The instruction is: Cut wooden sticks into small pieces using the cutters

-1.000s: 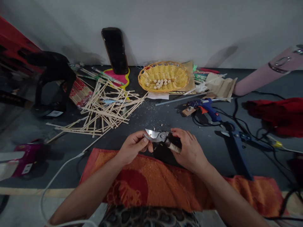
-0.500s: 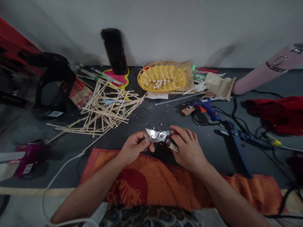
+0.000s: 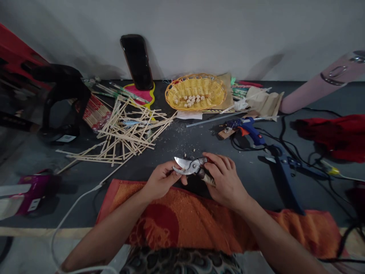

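A pair of pruning shears (image 3: 194, 166) is in my right hand (image 3: 226, 180), whose fingers wrap round its handles. The blades point left and stand apart. My left hand (image 3: 162, 178) is closed in a pinch right at the lower, hooked blade; anything between its fingertips is hidden. Just beyond the blades, small cut pieces (image 3: 194, 150) lie on the dark table among pale crumbs. Farther back, a yellow wicker basket (image 3: 196, 85) contains several small pale pieces (image 3: 189, 102). A heap of thin wooden sticks (image 3: 128, 133) lies to the left.
An orange towel (image 3: 199, 217) covers the near edge. On the right are a blue glue gun (image 3: 252, 131), a dark blue cutting tool (image 3: 285, 175), cables, a red cloth (image 3: 333, 137) and a pink bottle (image 3: 313, 89). A phone (image 3: 137, 62) leans against the wall; a black stand (image 3: 61, 99) is left.
The shears have shifted slightly left and down, and their blades look a little wider apart. A small piece beyond the blade shows more clearly. Both hands keep nearly the same places.
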Available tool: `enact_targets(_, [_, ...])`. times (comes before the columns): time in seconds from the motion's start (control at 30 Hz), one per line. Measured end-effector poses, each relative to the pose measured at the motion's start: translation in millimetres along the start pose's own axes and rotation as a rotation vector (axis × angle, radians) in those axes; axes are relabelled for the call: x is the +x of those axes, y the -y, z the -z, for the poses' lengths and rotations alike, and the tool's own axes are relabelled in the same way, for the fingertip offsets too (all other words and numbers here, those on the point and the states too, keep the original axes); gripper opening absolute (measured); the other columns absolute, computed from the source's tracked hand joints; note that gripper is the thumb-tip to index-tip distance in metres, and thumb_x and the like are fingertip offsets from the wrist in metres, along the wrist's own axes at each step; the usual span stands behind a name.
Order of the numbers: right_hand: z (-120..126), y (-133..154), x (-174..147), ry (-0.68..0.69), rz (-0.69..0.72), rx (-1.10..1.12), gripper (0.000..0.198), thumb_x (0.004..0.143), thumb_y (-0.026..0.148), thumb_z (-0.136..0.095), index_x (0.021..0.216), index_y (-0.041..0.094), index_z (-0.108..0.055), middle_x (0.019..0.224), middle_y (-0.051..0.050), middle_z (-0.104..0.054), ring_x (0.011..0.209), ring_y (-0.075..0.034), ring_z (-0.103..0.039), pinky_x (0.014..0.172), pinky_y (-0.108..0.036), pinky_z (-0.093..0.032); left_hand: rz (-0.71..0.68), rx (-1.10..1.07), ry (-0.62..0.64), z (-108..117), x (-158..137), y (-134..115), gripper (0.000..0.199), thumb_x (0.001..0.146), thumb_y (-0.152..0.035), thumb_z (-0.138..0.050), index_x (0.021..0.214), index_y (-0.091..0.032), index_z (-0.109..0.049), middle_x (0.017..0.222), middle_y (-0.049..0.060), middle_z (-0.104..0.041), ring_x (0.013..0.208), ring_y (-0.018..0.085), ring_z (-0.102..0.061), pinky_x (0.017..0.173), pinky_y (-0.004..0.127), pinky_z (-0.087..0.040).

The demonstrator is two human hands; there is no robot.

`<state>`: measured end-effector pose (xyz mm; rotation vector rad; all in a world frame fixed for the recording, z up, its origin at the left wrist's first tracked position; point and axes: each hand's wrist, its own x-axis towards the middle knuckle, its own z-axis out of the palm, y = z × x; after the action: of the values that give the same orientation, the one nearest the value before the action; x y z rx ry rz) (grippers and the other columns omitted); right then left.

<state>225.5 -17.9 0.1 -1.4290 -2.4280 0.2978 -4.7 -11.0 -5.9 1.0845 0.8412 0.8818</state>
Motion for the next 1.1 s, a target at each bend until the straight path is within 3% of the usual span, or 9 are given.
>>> enact_targets(0.17, [-2.4, -1.8, -0.5, -0.039, -0.002, 0.058, 0.035, 0.077, 0.019, -0.057, 0.11, 0.02, -0.05, 0.135, -0.011, -0.049, 0.114, -0.028, -0.046, 0.093, -0.046, -0.036, 0.001, 0.021, -0.008, 0.8, 0.5, -0.3, 0.021, 0.089, -0.032, -0.057, 0.079, -0.015, -0.063, 0.07, 0.004, -0.069, 0.069, 0.014, -0.062, 0.07, 0.025, -0.044])
enact_targets(0.37, [-0.1, -1.4, 1.6, 0.031, -0.047, -0.019, 0.07, 0.078, 0.027, -0.057, 0.141, 0.013, -0.03, 0.134, -0.016, -0.049, 0.113, -0.031, -0.046, 0.091, -0.046, -0.037, -0.027, 0.08, -0.033, -0.8, -0.3, -0.2, 0.017, 0.088, -0.029, -0.059, 0.079, -0.015, -0.065, 0.07, 0.004, -0.072, 0.072, 0.015, -0.064, 0.076, 0.026, -0.045])
enact_targets(0.53, [1.6, 0.9, 2.1, 0.07, -0.064, -0.092, 0.057, 0.084, 0.029, -0.051, 0.138, 0.016, -0.037, 0.117, -0.013, -0.058, 0.1, -0.028, -0.05, 0.085, -0.042, -0.038, -0.021, 0.103, -0.031, -2.5, -1.7, -2.0, 0.018, 0.088, -0.028, -0.059, 0.078, -0.015, -0.066, 0.072, 0.005, -0.073, 0.075, 0.016, -0.065, 0.079, 0.028, -0.046])
enact_targets(0.67, [0.9, 2.2, 1.3, 0.076, -0.07, -0.107, 0.057, 0.082, 0.026, -0.053, 0.136, 0.017, -0.039, 0.115, -0.012, -0.058, 0.098, -0.028, -0.05, 0.083, -0.04, -0.038, 0.003, 0.077, -0.041, -2.7, -2.2, -2.3, 0.019, 0.088, -0.028, -0.059, 0.077, -0.015, -0.066, 0.071, 0.004, -0.072, 0.074, 0.015, -0.064, 0.078, 0.027, -0.046])
enact_targets(0.93, [1.7, 1.7, 0.1, 0.088, -0.073, -0.115, 0.054, 0.083, 0.025, -0.052, 0.134, 0.017, -0.04, 0.111, -0.012, -0.059, 0.095, -0.027, -0.052, 0.081, -0.038, -0.037, 0.066, 0.076, -0.07, -5.4, -3.7, -1.2, 0.025, 0.087, -0.035, -0.058, 0.077, -0.014, -0.066, 0.068, 0.004, -0.07, 0.067, 0.015, -0.06, 0.068, 0.025, -0.044])
enact_targets(1.1, [2.9, 0.2, 0.5, 0.093, -0.093, -0.093, 0.059, 0.079, 0.025, -0.055, 0.135, 0.016, -0.039, 0.113, -0.012, -0.058, 0.097, -0.028, -0.051, 0.082, -0.039, -0.038, 0.055, 0.114, -0.093, -6.2, -2.3, -1.3, 0.021, 0.089, -0.035, -0.056, 0.087, -0.015, -0.064, 0.074, 0.004, -0.07, 0.054, 0.009, -0.047, 0.054, 0.02, -0.037])
